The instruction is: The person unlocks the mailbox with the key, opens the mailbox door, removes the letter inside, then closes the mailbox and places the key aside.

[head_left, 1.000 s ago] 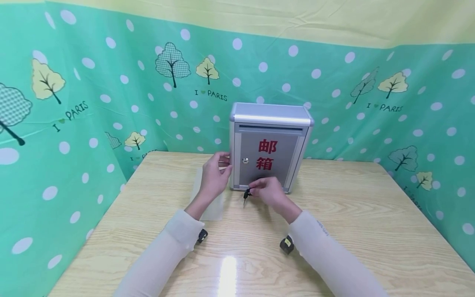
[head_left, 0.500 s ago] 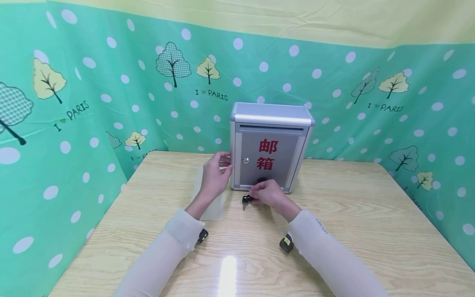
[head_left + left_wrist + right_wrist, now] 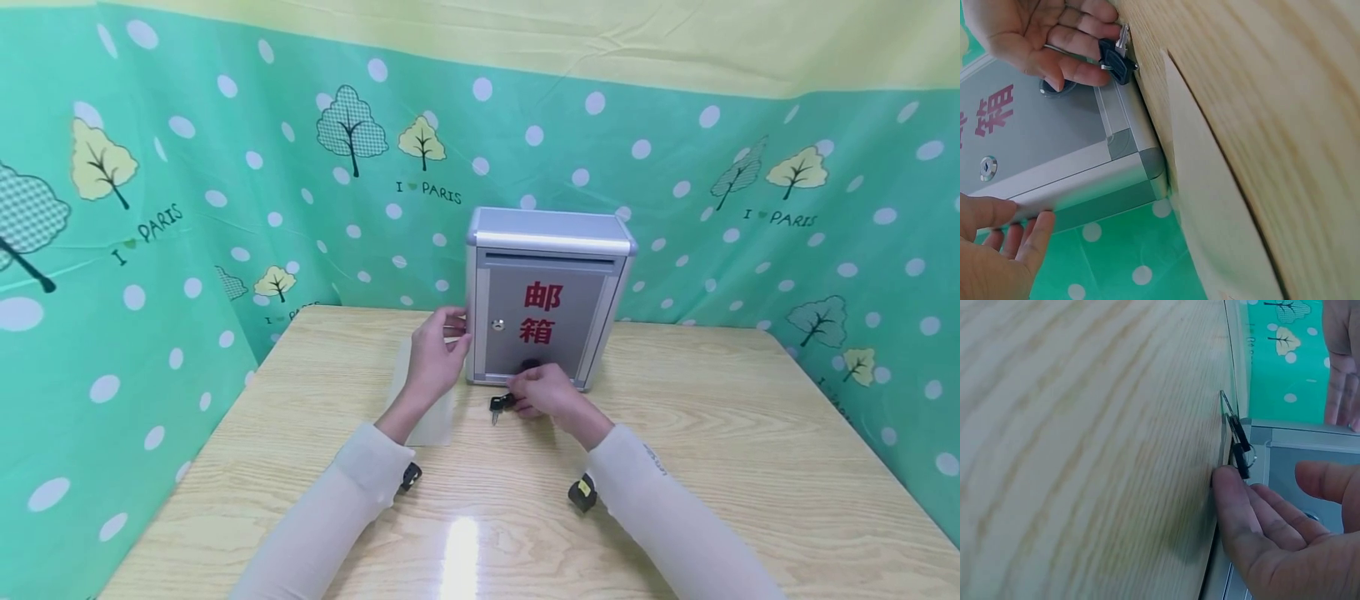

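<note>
A grey metal mailbox with red characters stands upright on the table. Its lock is on the left of the front door, with no key in it. My left hand touches the mailbox's left side with thumb and fingertips, without wrapping round it. In front of the box, two keys with black heads lie on the tabletop, joined by a ring. My right hand is right beside them; its thumb stands apart from the fingers in the right wrist view, and a fingertip is close to the key heads.
A pale paper sheet or envelope lies flat left of the mailbox, partly under my left forearm. Small black devices show at the left cuff and the right cuff. A green patterned curtain hangs behind the wooden table.
The keys came down from my right hand's pinch onto the tabletop, and the fingers let go and drew slightly right. My left hand has stayed at the mailbox's side.
</note>
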A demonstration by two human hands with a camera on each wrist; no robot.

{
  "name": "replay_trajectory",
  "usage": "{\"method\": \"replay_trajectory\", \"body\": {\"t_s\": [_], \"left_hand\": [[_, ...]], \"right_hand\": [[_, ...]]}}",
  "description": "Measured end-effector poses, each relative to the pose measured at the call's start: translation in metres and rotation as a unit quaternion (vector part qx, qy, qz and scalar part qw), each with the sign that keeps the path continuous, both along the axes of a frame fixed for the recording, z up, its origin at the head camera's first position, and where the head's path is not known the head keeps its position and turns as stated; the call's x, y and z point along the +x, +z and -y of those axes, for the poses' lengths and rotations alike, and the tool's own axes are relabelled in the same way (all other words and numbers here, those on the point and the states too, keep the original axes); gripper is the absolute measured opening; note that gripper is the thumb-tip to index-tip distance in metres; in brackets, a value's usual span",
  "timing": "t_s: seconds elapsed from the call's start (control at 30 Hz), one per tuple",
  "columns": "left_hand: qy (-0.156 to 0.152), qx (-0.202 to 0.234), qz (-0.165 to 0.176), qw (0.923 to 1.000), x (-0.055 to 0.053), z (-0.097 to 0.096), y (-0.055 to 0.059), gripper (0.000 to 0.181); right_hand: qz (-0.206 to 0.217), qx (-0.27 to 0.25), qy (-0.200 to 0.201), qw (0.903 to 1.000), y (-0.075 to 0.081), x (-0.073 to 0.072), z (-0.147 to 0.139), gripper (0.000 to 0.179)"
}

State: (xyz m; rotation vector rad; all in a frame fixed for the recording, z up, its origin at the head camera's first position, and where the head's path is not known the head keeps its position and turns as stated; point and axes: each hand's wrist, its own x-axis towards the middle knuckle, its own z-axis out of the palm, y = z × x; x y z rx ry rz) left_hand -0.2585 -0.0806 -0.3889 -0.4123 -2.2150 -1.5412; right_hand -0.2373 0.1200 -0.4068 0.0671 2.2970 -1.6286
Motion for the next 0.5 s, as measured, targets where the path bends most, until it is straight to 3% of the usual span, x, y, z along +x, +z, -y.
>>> {"method": "replay_trajectory", "body": {"t_s": [0.33, 0.5], "left_hand": [[0.003, -0.002, 0.008, 1.0, 0.002, 0.001, 0.001, 0.035], [-0.007, 0.0, 0.03, 0.9995, 0.005, 0.002, 0.0, 0.037]], "right_hand": [[-0.005, 0.019, 0.002, 0.9998, 0.002, 0.001, -0.007, 0.028], [-0.008, 0.031, 0.008, 0.9995, 0.001, 0.005, -0.012, 0.029]]}}
